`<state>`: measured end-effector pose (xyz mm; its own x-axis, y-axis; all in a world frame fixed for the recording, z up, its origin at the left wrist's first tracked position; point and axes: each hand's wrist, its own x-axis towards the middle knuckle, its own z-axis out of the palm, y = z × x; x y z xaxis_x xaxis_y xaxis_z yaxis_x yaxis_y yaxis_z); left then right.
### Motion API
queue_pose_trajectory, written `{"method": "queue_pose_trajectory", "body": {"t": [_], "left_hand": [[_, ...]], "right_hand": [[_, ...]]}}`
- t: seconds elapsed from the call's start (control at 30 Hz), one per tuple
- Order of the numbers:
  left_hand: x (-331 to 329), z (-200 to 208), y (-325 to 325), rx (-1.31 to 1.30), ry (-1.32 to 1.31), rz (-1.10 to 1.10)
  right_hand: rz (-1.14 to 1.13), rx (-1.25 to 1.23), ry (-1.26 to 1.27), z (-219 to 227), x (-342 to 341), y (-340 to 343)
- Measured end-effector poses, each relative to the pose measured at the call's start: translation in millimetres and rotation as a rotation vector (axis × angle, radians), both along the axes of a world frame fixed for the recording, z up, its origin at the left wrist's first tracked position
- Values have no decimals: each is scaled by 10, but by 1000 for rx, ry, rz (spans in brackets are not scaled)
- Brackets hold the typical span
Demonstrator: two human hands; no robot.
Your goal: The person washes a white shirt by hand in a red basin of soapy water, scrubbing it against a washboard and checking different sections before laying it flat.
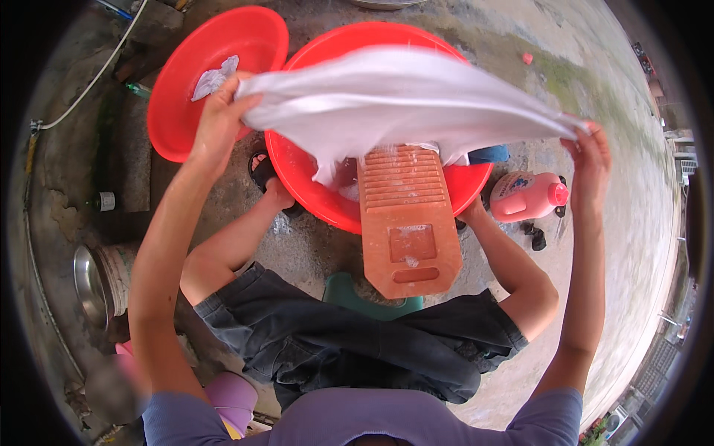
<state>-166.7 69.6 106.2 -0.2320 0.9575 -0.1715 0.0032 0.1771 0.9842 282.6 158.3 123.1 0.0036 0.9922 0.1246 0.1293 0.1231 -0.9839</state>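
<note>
A wet white cloth [401, 97], some kind of garment, is stretched wide in the air between my hands. My left hand [223, 108] grips its left end, and the fingers of my right hand [589, 145] pinch its right corner. Below it stands a large red basin [316, 204] with suds in it. An orange-brown washboard [409, 215] leans in the basin, its handle end toward me. Part of the cloth hangs low over the board's ridges and hides much of the basin. The garment's exact kind cannot be made out.
Left of the large basin is a second red basin [175, 111] with a small white cloth [216, 76] in it. A pink detergent jug [524, 197] stands to the right. A green stool [346, 293], a metal bowl [91, 279] and a purple bucket [232, 394] are nearer me.
</note>
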Motion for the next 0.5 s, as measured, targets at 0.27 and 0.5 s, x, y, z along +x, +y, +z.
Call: {"method": "queue_pose_trajectory", "body": {"t": [0.27, 0.5], "left_hand": [[361, 366, -378, 74, -132, -170], [680, -1163, -1112, -486, 186, -804]], "right_hand": [[61, 176, 272, 576, 273, -133], [674, -520, -549, -902, 60, -694]]}}
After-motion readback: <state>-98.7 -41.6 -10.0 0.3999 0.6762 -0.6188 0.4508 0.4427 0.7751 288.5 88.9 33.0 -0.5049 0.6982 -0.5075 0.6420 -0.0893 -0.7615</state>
